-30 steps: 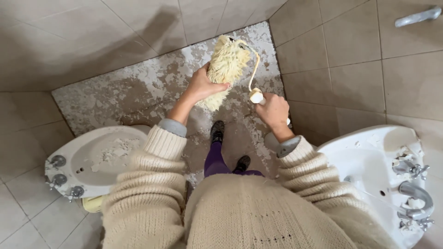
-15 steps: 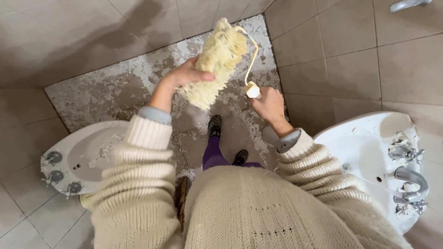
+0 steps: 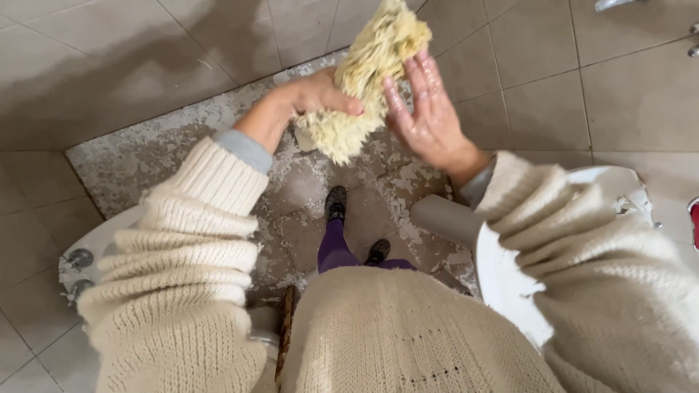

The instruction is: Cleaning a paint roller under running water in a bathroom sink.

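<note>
In the upper centre of the frame, a pale yellow shaggy mop head [image 3: 368, 80] is held above a patch of stripped, mottled floor [image 3: 145, 156]. The left hand [image 3: 306, 102] has its fingers closed around the lower end; the right hand [image 3: 426, 109] presses flat, fingers spread, against its side. It looks soft, light and limp, probably damp, best gripped around the bundled body.

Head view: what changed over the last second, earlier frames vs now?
The right hand has let go of the small white piece it pinched on the cord; that piece is out of sight now. The hand has moved in, its open palm against the side of the shaggy yellow mop head. The left hand keeps its grip on the lower end. The stripped, patchy floor section and white bidet look as they did.
</note>
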